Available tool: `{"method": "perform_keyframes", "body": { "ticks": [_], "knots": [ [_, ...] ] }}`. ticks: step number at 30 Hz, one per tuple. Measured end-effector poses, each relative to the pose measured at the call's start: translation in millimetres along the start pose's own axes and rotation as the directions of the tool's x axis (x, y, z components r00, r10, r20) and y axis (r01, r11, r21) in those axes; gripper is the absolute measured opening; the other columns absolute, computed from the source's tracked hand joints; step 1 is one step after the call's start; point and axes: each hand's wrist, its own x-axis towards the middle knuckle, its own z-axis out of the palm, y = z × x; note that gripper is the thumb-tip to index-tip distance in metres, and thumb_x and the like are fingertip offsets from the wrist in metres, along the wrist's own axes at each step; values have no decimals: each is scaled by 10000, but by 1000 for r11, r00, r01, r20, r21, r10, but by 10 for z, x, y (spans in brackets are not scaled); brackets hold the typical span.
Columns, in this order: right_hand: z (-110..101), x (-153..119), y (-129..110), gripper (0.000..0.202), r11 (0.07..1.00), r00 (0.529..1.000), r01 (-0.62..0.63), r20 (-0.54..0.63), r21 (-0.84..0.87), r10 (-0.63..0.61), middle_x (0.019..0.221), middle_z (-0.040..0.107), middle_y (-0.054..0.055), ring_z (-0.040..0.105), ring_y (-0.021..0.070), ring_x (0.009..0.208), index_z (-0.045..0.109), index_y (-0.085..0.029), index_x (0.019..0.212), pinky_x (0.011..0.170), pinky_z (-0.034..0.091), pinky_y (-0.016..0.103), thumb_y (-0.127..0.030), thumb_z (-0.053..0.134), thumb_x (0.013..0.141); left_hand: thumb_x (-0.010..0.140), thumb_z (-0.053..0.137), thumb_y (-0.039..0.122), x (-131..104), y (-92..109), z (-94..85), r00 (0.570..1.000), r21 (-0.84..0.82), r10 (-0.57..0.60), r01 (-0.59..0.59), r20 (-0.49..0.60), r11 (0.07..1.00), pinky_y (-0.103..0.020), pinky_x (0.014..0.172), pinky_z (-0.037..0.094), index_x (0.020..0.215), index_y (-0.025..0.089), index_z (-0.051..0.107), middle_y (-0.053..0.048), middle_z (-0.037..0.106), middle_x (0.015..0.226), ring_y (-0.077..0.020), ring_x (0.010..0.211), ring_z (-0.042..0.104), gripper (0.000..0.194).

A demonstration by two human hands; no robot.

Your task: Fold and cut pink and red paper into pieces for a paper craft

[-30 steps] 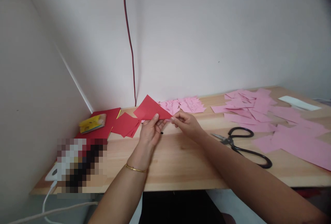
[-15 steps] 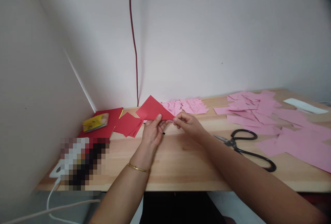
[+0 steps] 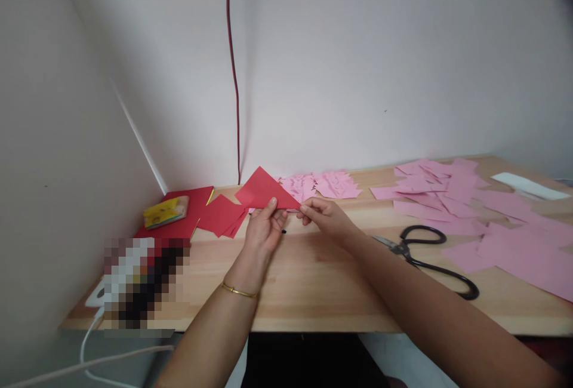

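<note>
A sheet of red paper [image 3: 263, 188], folded along its lower edge, is held up over the far middle of the table. My left hand [image 3: 265, 224] grips that lower edge, thumb on the front and fingers behind. At the sheet's right corner, my right hand [image 3: 324, 215] pinches the paper between thumb and fingers. Just left of the sheet lie several red paper squares [image 3: 220, 215], overlapping on the wood. Pink cut paper pieces [image 3: 335, 185] with jagged edges rest behind my hands, partly hidden by the sheet.
Black-handled scissors [image 3: 403, 249] lie beside my right forearm. Loose pink paper scraps [image 3: 447, 191] spread over the right side of the wooden table [image 3: 322, 292]. A yellow-topped packet [image 3: 163, 213] sits on a red folder [image 3: 194, 212] at left, behind a blurred-out item. White cables [image 3: 87, 340] hang at the left edge.
Both hands keep nearly the same hold on the red paper. My left fingers curl slightly more beneath its edge; the view shifts very slightly.
</note>
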Motion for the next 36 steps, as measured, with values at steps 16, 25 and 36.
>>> {"method": "perform_keyframes", "body": {
  "ticks": [16,25,36],
  "knots": [
    [36,-10,55,219,967,987,105,-91,-231,-129,794,637,26,570,136,709,618,-183,875,652,434,250,-376,515,862,716,700,87,-19,-8,26,998,-36,58,-59,-23,998,-298,772,575,771,132,611,-20,690,743,-125,703,667,114],
    [74,-18,14,217,892,926,215,-207,-397,-315,864,589,60,540,165,796,533,-174,921,719,429,284,-355,413,923,659,763,142,-112,-175,99,991,66,-24,15,129,998,-278,714,573,910,121,660,-70,723,904,-168,785,689,272],
    [70,-26,-25,234,869,951,161,-161,-468,-263,650,490,-11,462,136,589,405,-216,746,577,341,255,-331,341,939,599,811,211,-145,-161,85,995,132,-37,24,97,991,-216,527,540,838,112,663,-43,702,764,-106,584,626,298]
  ]
}}
